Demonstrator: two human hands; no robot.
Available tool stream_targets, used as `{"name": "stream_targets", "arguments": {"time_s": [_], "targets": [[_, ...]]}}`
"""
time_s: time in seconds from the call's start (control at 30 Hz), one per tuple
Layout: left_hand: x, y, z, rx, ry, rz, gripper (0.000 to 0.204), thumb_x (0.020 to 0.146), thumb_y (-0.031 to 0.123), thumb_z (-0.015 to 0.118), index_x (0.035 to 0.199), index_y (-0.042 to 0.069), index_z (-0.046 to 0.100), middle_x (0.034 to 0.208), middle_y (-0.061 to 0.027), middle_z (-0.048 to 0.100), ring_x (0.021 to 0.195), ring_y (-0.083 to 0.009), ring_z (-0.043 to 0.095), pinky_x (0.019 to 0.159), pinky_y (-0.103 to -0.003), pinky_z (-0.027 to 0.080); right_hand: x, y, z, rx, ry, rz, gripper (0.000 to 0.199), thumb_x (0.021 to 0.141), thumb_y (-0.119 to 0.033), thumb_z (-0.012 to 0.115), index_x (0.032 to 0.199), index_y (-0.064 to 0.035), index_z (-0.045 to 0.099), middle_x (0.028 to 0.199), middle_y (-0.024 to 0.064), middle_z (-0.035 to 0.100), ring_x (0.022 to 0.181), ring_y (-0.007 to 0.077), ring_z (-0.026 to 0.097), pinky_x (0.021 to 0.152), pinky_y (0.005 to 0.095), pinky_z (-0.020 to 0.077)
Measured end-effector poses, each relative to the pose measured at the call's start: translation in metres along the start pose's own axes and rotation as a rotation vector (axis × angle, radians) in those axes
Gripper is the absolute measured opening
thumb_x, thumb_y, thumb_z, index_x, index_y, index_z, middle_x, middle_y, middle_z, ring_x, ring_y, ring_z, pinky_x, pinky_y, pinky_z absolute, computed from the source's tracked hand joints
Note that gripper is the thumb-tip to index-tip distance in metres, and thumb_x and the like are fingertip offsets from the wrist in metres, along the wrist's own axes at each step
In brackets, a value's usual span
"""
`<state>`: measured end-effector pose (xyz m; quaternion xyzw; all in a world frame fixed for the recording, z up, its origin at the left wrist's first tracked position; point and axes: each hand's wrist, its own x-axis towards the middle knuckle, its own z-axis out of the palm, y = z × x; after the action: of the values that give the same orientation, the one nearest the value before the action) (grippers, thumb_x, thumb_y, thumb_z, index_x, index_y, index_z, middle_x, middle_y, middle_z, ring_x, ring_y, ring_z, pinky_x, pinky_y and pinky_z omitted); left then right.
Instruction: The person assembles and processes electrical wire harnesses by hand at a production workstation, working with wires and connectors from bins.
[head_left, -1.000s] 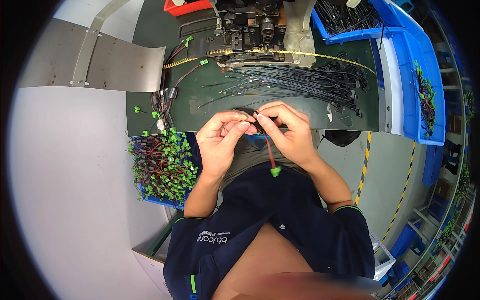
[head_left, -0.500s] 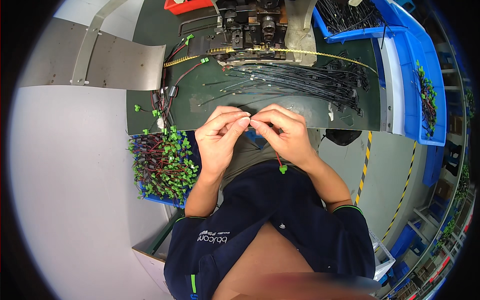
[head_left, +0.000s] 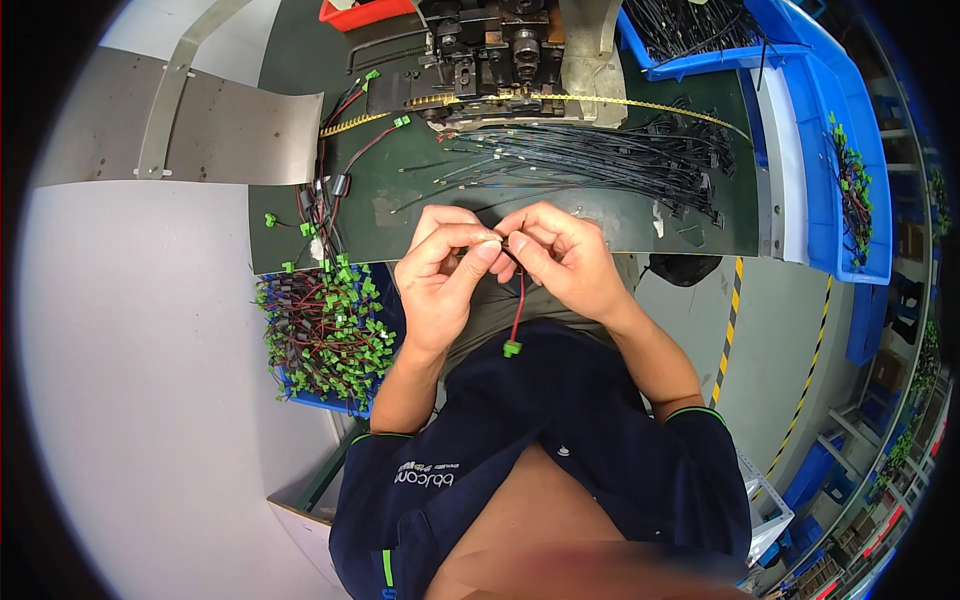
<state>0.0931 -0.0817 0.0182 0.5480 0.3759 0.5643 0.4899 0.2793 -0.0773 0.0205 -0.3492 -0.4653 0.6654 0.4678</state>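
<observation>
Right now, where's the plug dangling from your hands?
In the head view, the green plug hangs just right of centre, below the left hand and right hand, over the dark shirt.

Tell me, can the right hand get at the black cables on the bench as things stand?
Probably yes: the black cables lie just beyond the right hand, with nothing visible blocking the way. It seems occupied with a red wire ending in a green connector, though, so may need freeing first.

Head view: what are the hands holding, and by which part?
A wire lead, pinched by the left hand and right hand at its upper part, well above the dangling green connector. Exact grip spots are hidden.
</observation>
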Motion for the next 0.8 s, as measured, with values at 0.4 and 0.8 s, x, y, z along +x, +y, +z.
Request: {"name": "stream_targets", "arguments": {"time_s": [0.4, 0.8], "targets": [[0.008, 0.0, -0.007, -0.063, -0.095, -0.055, 0.016, 0.095, -0.008, 0.073, 0.111, -0.005, 0.077, 0.113, -0.0117, 0.065, 0.092, -0.0125, 0.067, 0.074, -0.023, 0.054, -0.001, -0.008, -0.006, -0.439, -0.093, -0.24, 0.014, 0.104, -0.005, 0.065, 0.108, 0.003, 0.075, 0.085, 0.008, 0.075, 0.07, 0.0141, 0.072, 0.062, 0.028, 0.0559], [0.006, -0.002, -0.011, -0.083, -0.094, -0.102, 0.019, 0.095, -0.008, 0.073, 0.113, -0.006, 0.078, 0.113, -0.0143, 0.069, 0.094, -0.015, 0.068, 0.076, -0.024, 0.053, 0.001, -0.01, -0.006, -0.442, -0.099, -0.153, 0.014, 0.105, -0.007, 0.065, 0.106, 0.0016, 0.075, 0.083, 0.0071, 0.073, 0.066, 0.013, 0.068, 0.057, 0.0274, 0.0526]]}}
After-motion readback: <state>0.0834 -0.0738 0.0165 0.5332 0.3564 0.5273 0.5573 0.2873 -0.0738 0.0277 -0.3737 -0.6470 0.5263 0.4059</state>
